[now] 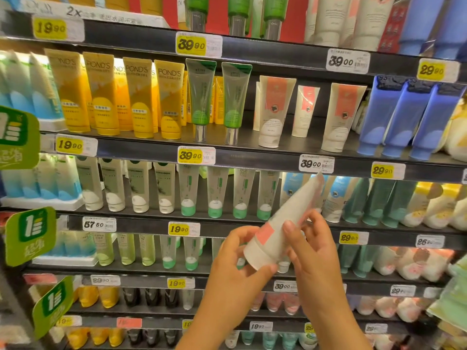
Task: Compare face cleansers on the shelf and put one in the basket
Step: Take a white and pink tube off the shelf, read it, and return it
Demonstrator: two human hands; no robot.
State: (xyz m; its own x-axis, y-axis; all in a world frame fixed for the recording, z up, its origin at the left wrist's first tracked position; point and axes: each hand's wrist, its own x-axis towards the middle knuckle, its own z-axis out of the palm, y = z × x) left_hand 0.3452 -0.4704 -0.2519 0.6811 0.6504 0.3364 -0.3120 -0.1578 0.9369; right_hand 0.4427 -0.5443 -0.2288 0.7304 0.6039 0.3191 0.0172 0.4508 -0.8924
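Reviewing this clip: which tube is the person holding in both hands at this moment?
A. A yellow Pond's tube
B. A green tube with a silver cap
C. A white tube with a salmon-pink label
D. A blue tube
C: the left hand and right hand together hold a tilted white tube with a salmon-pink label, cap end down, in front of the shelves.

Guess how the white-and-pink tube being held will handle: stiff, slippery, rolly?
The white-and-pink tube probably flexes when squeezed, since it tapers to a flat crimped end. The left hand and right hand both grip it, hinting at a smooth surface. Its round cap may let it roll.
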